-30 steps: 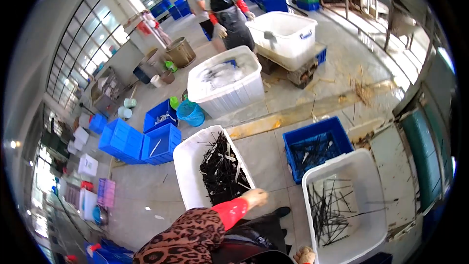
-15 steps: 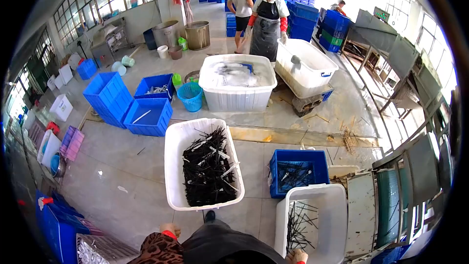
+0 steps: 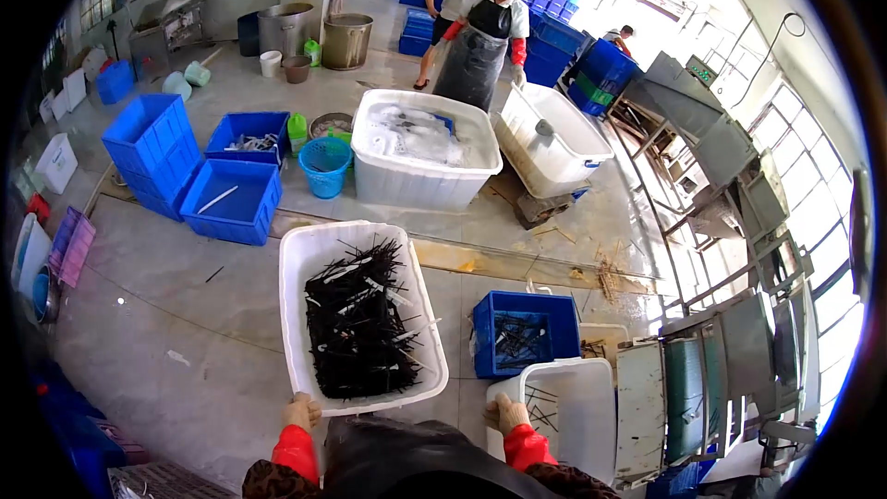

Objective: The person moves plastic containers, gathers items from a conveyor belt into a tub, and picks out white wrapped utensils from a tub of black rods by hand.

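Note:
A white tub (image 3: 292, 314) holds a heap of thin black sticks (image 3: 360, 333) with a few pale strips among them. At its near left corner, my gloved left hand (image 3: 301, 411) is closed on the rim. My gloved right hand (image 3: 506, 413) is beside the left wall of a second white tub (image 3: 591, 416), its fingers loosely extended and holding nothing visible. Scattered dark sticks (image 3: 543, 407) lie in that second tub. Red cuffs cover both my wrists.
A blue crate (image 3: 480, 337) with dark sticks stands behind the right tub. Ahead are a large tub of foamy water (image 3: 416, 180), another white tub (image 3: 554, 162) and blue crates (image 3: 231, 231). A person in an apron (image 3: 476, 46) stands behind the tubs; metal machinery (image 3: 688, 388) lines the right.
My left hand has come up onto the stick-filled tub's rim. My right hand has moved from the right tub's near rim to its left side. The view has turned right and tilted.

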Demonstrator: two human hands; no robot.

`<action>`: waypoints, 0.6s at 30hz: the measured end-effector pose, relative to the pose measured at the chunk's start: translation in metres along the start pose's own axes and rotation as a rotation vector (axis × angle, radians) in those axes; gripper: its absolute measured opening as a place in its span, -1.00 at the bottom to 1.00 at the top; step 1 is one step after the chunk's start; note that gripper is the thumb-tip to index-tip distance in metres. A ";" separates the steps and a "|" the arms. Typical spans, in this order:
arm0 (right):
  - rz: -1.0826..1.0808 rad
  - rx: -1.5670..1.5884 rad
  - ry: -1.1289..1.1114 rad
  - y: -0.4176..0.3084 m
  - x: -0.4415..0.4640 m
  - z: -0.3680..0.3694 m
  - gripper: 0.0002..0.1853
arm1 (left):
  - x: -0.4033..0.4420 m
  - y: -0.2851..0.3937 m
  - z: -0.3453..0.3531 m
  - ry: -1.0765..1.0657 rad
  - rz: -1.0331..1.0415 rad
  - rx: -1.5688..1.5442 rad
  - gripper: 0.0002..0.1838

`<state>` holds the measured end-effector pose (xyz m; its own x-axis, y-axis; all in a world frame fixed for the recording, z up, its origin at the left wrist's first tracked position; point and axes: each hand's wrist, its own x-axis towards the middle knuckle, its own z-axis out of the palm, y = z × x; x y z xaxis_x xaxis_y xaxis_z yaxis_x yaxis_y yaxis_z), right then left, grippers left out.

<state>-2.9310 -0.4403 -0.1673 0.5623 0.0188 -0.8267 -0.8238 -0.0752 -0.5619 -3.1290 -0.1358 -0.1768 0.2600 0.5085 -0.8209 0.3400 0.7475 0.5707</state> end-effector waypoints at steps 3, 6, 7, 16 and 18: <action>-0.070 -0.027 -0.048 -0.012 -0.009 0.035 -0.85 | 0.009 -0.001 -0.018 0.117 -0.088 0.068 -0.74; -0.085 0.031 -0.146 0.002 0.015 0.037 -0.90 | 0.011 -0.014 -0.023 0.087 -0.132 0.029 -0.73; -0.052 0.068 -0.118 0.005 0.017 0.040 -0.92 | 0.010 -0.018 -0.023 0.074 -0.148 0.010 -0.71; 0.165 0.629 -0.663 -0.002 0.074 0.017 -0.82 | -0.020 -0.038 -0.026 0.055 -0.239 -0.142 -0.60; 0.112 0.457 -0.525 -0.012 0.083 0.020 -0.82 | -0.023 -0.028 -0.021 0.049 -0.229 -0.160 -0.57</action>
<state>-2.8759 -0.4181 -0.2302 0.4578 0.5224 -0.7194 -0.8873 0.3196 -0.3325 -3.1634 -0.1597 -0.1738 0.1478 0.3352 -0.9305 0.2374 0.9013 0.3624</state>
